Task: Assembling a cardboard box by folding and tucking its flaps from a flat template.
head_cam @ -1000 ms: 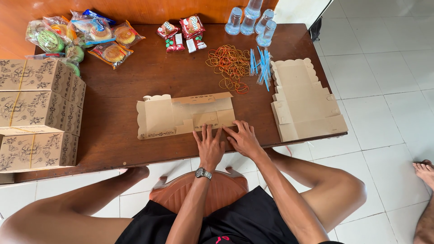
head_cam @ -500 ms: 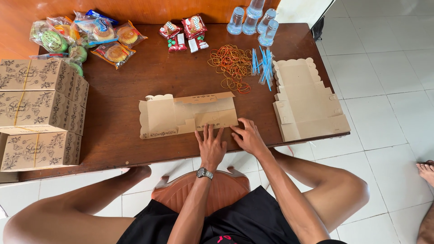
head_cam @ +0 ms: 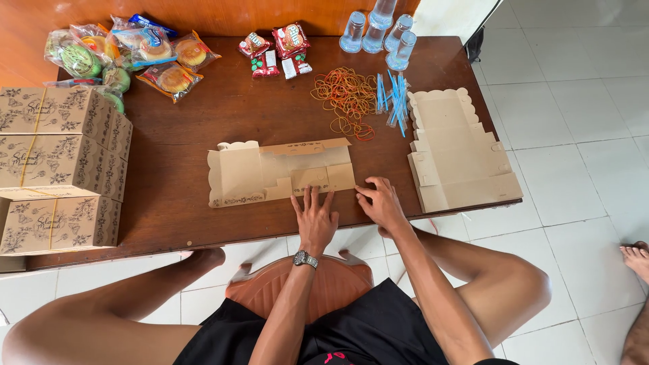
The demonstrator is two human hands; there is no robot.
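A flat, unfolded cardboard box blank (head_cam: 280, 172) lies near the middle of the desk (head_cam: 203, 122), towards its front edge. The left hand (head_cam: 316, 217) rests palm down, fingers spread, its fingertips on the blank's lower edge, gripping nothing. The right hand (head_cam: 382, 203) lies just beside it at the blank's lower right corner, fingers loosely curled, touching the desk and holding nothing. Rubber bands (head_cam: 346, 98) and blue straws (head_cam: 392, 98) lie behind; a stack of blanks (head_cam: 460, 152) occupies the right edge, finished boxes (head_cam: 57, 169) the left edge, wrapped snacks (head_cam: 128, 54) the back left corner.
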